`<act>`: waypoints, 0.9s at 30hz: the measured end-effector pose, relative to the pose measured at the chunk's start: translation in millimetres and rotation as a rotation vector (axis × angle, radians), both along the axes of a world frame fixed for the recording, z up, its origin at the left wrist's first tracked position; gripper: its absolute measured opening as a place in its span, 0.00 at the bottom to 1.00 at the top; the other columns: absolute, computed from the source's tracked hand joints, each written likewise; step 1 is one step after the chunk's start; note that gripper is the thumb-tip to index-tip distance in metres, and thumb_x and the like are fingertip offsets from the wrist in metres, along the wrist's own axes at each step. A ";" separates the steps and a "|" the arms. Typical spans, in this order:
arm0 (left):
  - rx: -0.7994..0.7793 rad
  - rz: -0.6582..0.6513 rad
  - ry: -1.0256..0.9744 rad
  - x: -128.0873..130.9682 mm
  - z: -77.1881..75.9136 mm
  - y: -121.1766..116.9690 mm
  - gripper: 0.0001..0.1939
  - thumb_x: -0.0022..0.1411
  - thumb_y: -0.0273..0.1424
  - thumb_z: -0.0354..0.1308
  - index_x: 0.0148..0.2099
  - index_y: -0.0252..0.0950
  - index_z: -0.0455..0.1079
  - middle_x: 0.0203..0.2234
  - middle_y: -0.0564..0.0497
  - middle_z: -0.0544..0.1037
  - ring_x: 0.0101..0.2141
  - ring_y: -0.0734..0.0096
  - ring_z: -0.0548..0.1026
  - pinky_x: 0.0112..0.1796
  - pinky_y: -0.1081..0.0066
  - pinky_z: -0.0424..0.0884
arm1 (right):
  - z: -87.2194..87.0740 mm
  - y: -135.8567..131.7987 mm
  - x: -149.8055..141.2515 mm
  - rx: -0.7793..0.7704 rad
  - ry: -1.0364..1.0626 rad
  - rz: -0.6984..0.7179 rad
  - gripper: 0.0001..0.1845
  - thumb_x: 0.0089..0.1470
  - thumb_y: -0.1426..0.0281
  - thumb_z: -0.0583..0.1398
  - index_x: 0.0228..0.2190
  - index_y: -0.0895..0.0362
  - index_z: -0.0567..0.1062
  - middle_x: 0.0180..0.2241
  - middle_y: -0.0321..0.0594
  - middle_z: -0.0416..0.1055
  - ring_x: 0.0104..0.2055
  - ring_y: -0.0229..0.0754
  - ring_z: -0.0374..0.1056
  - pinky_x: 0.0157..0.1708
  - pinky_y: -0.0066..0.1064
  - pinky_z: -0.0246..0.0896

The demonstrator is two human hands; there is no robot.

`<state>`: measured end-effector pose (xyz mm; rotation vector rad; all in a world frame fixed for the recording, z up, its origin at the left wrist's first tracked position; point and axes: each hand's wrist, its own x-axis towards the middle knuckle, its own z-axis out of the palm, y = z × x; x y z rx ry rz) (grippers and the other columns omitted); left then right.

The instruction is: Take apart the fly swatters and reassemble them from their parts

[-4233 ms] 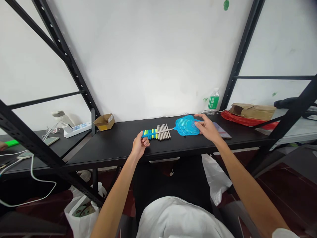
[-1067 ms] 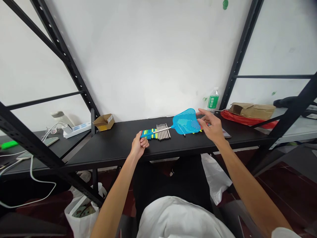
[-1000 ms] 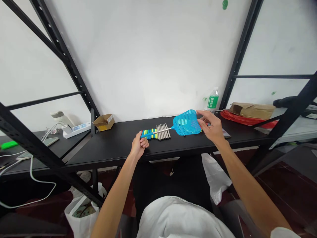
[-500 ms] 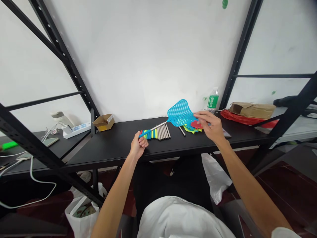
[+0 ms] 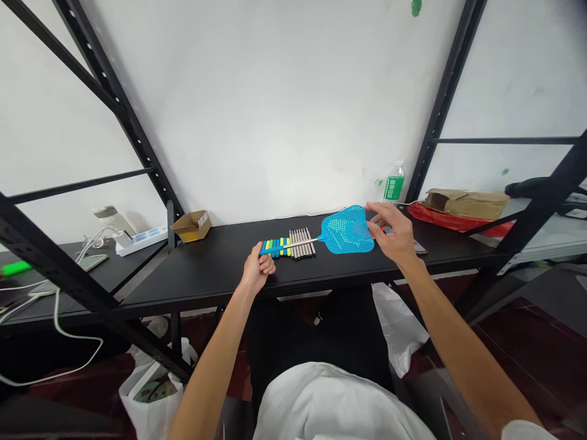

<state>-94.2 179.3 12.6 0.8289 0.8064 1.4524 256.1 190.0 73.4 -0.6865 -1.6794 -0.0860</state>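
A blue fly swatter [image 5: 346,229] is held level above the black table, its perforated head on the right and its thin metal rod running left. My left hand [image 5: 258,269] is closed around its blue handle. At the far edge of the head, my right hand [image 5: 392,235] pinches the blue mesh between thumb and fingers. Beneath the rod lies a row of yellow and blue handles [image 5: 282,241], next to several metal rods [image 5: 302,234] placed side by side. The swatter's head hides most of the coloured pieces behind it; a bit of red shows by my right fingers.
A small open cardboard box [image 5: 191,227] stands at the table's back left. A green-labelled bottle [image 5: 394,183] is at the back right, near a brown carton [image 5: 468,201] on a red bag [image 5: 426,221]. Black shelf posts [image 5: 431,110] frame both sides; a power strip [image 5: 142,239] lies left.
The swatter's head has come down and to the right, so the rod is now nearly level. It covers the coloured heads and loose rod seen before. Both hands keep their places.
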 end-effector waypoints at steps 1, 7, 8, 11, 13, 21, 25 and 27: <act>0.002 0.000 -0.001 0.2 0.4 -0.4 0.30 0.65 0.45 0.57 0.18 0.40 0.47 0.10 0.60 0.48 0.12 0.80 0.52 0.17 0.72 0.52 | 0.5 -1.0 -0.5 0.009 -0.005 0.005 0.17 0.60 0.64 0.61 0.50 0.45 0.77 0.48 0.42 0.74 0.30 0.40 0.70 0.29 0.36 0.70; 0.011 -0.003 0.000 1.7 3.0 -3.0 0.30 0.66 0.44 0.56 0.18 0.39 0.48 0.10 0.60 0.48 0.13 0.80 0.52 0.18 0.72 0.53 | 0.8 -1.2 1.0 0.040 -0.036 -0.001 0.11 0.60 0.64 0.61 0.42 0.46 0.81 0.47 0.42 0.74 0.31 0.40 0.70 0.32 0.38 0.71; 0.008 -0.003 -0.002 1.8 3.1 -3.0 0.30 0.66 0.44 0.56 0.18 0.39 0.47 0.10 0.60 0.48 0.13 0.80 0.52 0.18 0.72 0.53 | 0.4 -0.3 1.7 0.030 -0.036 -0.001 0.11 0.60 0.63 0.61 0.42 0.46 0.81 0.48 0.42 0.73 0.32 0.40 0.70 0.32 0.38 0.71; 0.008 -0.002 -0.010 1.6 2.8 -2.4 0.30 0.66 0.44 0.56 0.18 0.39 0.47 0.11 0.60 0.47 0.13 0.80 0.52 0.18 0.72 0.53 | -0.2 2.4 4.0 0.008 -0.048 0.006 0.11 0.59 0.62 0.61 0.42 0.46 0.82 0.49 0.43 0.73 0.32 0.41 0.70 0.31 0.38 0.70; 0.018 -0.004 -0.014 1.0 2.2 -1.6 0.30 0.66 0.44 0.56 0.18 0.39 0.47 0.11 0.60 0.47 0.13 0.80 0.52 0.18 0.72 0.53 | 0.2 3.1 4.9 -0.004 -0.060 0.017 0.11 0.58 0.61 0.62 0.40 0.47 0.82 0.49 0.43 0.72 0.32 0.41 0.70 0.30 0.38 0.69; 0.048 0.003 -0.009 -3.1 -3.4 3.5 0.30 0.64 0.45 0.58 0.18 0.39 0.48 0.12 0.60 0.49 0.14 0.80 0.52 0.19 0.72 0.54 | 3.0 -0.6 3.3 -0.304 -0.067 0.126 0.20 0.57 0.54 0.61 0.24 0.54 0.78 0.24 0.40 0.72 0.26 0.42 0.66 0.26 0.35 0.61; 0.057 -0.001 -0.001 -2.7 -3.5 4.0 0.30 0.65 0.45 0.58 0.18 0.39 0.49 0.12 0.60 0.49 0.14 0.80 0.53 0.19 0.72 0.55 | 3.3 0.6 4.9 -0.448 -0.069 0.174 0.22 0.56 0.52 0.61 0.20 0.55 0.74 0.18 0.35 0.64 0.22 0.39 0.60 0.24 0.33 0.55; 0.065 0.006 -0.001 -2.0 -3.0 3.5 0.30 0.65 0.45 0.57 0.18 0.39 0.49 0.12 0.60 0.49 0.14 0.80 0.52 0.19 0.72 0.55 | 3.7 1.2 5.5 -0.488 -0.063 0.197 0.21 0.55 0.52 0.62 0.22 0.55 0.75 0.18 0.34 0.64 0.21 0.38 0.60 0.23 0.32 0.55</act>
